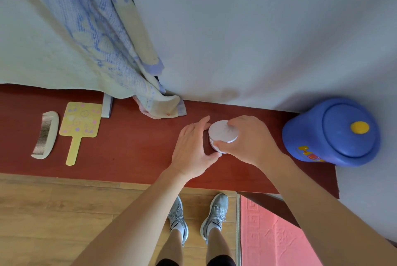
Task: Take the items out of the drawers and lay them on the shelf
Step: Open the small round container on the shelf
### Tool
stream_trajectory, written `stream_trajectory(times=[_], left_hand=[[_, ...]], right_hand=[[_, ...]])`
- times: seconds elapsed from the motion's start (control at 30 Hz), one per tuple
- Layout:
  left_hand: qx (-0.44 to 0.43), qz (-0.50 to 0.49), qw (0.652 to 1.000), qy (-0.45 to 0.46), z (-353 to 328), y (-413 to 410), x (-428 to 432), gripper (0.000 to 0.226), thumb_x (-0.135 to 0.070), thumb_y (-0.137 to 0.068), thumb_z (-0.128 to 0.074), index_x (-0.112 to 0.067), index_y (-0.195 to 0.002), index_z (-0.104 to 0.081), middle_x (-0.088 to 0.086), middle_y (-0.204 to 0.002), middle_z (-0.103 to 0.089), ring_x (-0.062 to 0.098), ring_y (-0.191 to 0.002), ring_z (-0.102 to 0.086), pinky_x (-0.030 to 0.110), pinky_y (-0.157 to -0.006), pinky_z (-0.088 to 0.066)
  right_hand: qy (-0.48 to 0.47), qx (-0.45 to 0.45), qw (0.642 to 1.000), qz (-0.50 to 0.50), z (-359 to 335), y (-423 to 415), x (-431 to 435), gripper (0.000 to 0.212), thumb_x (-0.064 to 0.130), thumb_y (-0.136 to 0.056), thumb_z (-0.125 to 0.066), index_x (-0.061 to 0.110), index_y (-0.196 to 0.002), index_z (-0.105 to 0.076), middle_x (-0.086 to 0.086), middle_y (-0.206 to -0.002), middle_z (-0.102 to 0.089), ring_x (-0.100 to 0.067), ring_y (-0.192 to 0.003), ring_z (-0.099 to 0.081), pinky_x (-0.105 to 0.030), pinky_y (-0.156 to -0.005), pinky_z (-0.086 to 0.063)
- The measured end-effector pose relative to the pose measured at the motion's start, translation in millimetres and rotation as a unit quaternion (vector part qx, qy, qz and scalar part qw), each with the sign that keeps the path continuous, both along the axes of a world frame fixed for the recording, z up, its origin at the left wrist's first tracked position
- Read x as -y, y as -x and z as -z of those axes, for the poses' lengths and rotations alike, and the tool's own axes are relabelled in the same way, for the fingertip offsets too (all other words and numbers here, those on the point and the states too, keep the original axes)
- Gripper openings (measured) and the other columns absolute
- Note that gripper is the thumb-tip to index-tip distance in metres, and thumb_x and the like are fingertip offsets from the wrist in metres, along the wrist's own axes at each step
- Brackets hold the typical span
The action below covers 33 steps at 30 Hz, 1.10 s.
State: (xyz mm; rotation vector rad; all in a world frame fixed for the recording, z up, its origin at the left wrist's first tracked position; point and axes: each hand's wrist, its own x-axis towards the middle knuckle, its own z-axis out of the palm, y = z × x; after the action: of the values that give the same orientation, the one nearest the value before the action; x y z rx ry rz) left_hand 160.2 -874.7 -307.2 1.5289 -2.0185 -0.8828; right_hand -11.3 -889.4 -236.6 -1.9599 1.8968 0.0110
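A round white jar [223, 132] with a white lid stands on the red-brown shelf [129, 147], right of its middle. My left hand [193, 151] cups the jar's left side and my right hand [251, 141] grips its lid and right side. At the shelf's left end lie a cream comb [45, 134] and a yellow hand mirror [79, 124], flat and side by side. No drawer is in view.
A blue lidded tub [332, 132] with a yellow knob stands at the shelf's right end. A blue-and-cream towel [101, 35] hangs down the wall onto the shelf. A grey bracket [107, 105] sits by the mirror. Below are wood floor, my shoes [197, 216] and a pink mat [268, 235].
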Motion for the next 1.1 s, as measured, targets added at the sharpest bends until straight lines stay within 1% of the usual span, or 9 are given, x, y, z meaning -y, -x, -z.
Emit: stream_trajectory(times=[0.3,0.43,0.57,0.67,0.77,0.87,0.93,1.0,1.1], left_hand=[[-0.009,-0.018,1.0,-0.009,-3.4,1.1,-1.7,0.104,-0.052,-0.064,-0.084,-0.019,-0.148,-0.034,-0.01,-0.13,-0.058,0.01,-0.125,-0.045,0.017,-0.11,-0.018],[-0.013,-0.02,1.0,-0.015,-3.6,0.9,-0.6,0.104,-0.053,-0.064,-0.085,-0.02,-0.147,-0.034,-0.01,-0.131,-0.058,0.009,-0.127,-0.043,0.017,-0.111,-0.017],[-0.024,-0.02,0.999,-0.021,-2.8,-0.4,-0.4,0.103,-0.044,-0.064,-0.087,-0.02,-0.148,-0.033,-0.013,-0.132,-0.056,0.009,-0.13,-0.041,0.013,-0.111,-0.013],[-0.027,-0.019,0.999,-0.025,-3.5,-1.7,-0.4,0.102,-0.041,-0.064,-0.088,-0.019,-0.148,-0.033,-0.014,-0.132,-0.056,0.009,-0.131,-0.04,0.013,-0.111,-0.013],[-0.027,-0.014,0.999,-0.027,-4.3,-3.2,-1.0,0.102,-0.04,-0.065,-0.088,-0.019,-0.148,-0.033,-0.017,-0.131,-0.056,0.009,-0.13,-0.041,0.017,-0.112,-0.016],[-0.03,-0.003,0.999,-0.037,-4.1,-5.1,-0.4,0.099,-0.04,-0.066,-0.087,-0.021,-0.146,-0.033,-0.018,-0.135,-0.054,0.01,-0.131,-0.041,0.024,-0.115,-0.022],[-0.03,0.002,0.999,-0.044,-3.8,-6.2,0.2,0.096,-0.04,-0.065,-0.087,-0.023,-0.144,-0.036,-0.019,-0.137,-0.053,0.01,-0.131,-0.042,0.03,-0.116,-0.027],[-0.032,0.005,0.998,-0.048,-4.2,-6.9,0.5,0.094,-0.039,-0.065,-0.087,-0.024,-0.143,-0.038,-0.018,-0.139,-0.051,0.009,-0.131,-0.04,0.029,-0.115,-0.026],[-0.027,0.006,0.999,-0.044,-6.3,-7.1,-0.4,0.09,-0.038,-0.066,-0.088,-0.023,-0.142,-0.041,-0.017,-0.145,-0.045,0.005,-0.131,-0.035,0.018,-0.113,-0.018]], right_hand=[[0.005,-0.005,0.999,0.043,7.4,-7.8,-7.0,0.068,0.072,-0.069,-0.059,0.023,-0.116,-0.063,0.007,-0.11,-0.063,-0.015,-0.102,-0.055,-0.028,-0.091,-0.043],[-0.003,-0.023,0.999,0.034,4.1,-7.4,5.5,0.049,0.075,-0.066,-0.053,0.028,-0.081,-0.056,0.011,-0.078,-0.055,-0.013,-0.077,-0.052,-0.024,-0.069,-0.035],[-0.011,-0.003,0.998,0.054,-3.1,-8.0,17.9,0.051,0.072,-0.067,-0.057,0.02,-0.068,-0.059,0.008,-0.067,-0.058,-0.014,-0.067,-0.054,-0.029,-0.062,-0.044],[-0.02,-0.002,0.998,0.063,-11.2,-9.1,25.5,0.058,0.068,-0.069,-0.06,0.015,-0.051,-0.045,0.005,-0.049,-0.042,-0.016,-0.05,-0.041,-0.027,-0.049,-0.031],[-0.037,0.002,0.997,0.072,-12.7,-9.5,33.2,0.062,0.066,-0.067,-0.06,0.011,-0.05,-0.041,0.0,-0.046,-0.036,-0.017,-0.049,-0.035,-0.031,-0.049,-0.031],[-0.03,0.0,0.997,0.075,-9.0,-7.9,38.1,0.068,0.072,-0.063,-0.058,0.005,-0.053,-0.055,-0.007,-0.048,-0.053,-0.02,-0.05,-0.048,-0.036,-0.054,-0.044],[-0.015,0.011,0.997,0.08,-5.9,-6.0,38.7,0.069,0.074,-0.065,-0.059,0.005,-0.053,-0.056,-0.006,-0.048,-0.054,-0.02,-0.05,-0.047,-0.035,-0.053,-0.041],[0.002,0.03,0.996,0.085,-2.1,-3.5,37.0,0.07,0.076,-0.067,-0.059,0.008,-0.052,-0.053,-0.001,-0.045,-0.048,-0.018,-0.048,-0.041,-0.032,-0.053,-0.037],[0.029,0.059,0.994,0.084,5.2,2.0,29.7,0.064,0.08,-0.068,-0.053,0.018,-0.054,-0.059,0.007,-0.051,-0.058,-0.013,-0.055,-0.053,-0.027,-0.056,-0.04]])
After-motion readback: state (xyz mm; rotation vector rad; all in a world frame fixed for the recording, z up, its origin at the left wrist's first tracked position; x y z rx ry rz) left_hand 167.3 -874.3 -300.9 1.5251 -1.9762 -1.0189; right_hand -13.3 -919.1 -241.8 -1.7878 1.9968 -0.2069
